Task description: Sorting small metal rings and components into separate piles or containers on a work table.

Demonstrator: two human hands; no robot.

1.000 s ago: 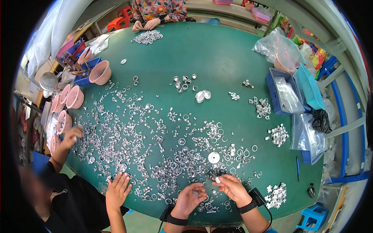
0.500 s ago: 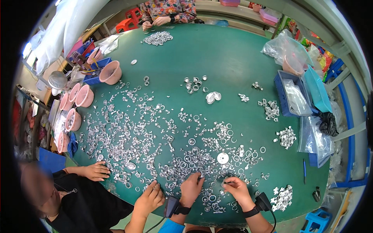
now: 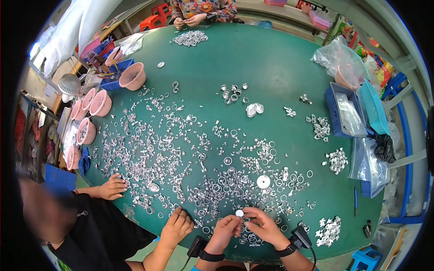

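Observation:
My left hand (image 3: 225,231) is closed in a pinch at the lower edge of a small round pale disc (image 3: 239,212), held up over the heap of metal pieces. At the disc's right side are the fingertips of my right hand (image 3: 266,228), curled toward the left hand, and they seem to grip its edge. Below and around both hands lie silver rings and small castings (image 3: 221,187) in a loose spread. Beyond the right hand a larger round silver disc (image 3: 263,181) with a small central hole lies flat. My palms and the underside of the held disc are hidden.
At my left, a co-worker's hands (image 3: 177,228) rest by the pieces; another person (image 3: 203,11) works across the green table (image 3: 280,58). Sorted piles, including white pieces (image 3: 328,231), lie right. Pink tubs (image 3: 100,104) line the left edge, a blue crate (image 3: 340,110) the right.
My hands have come together, the right moving left toward the other. The pale disc now shows between them. The view has shifted slightly, and the co-worker's hands stay about in place.

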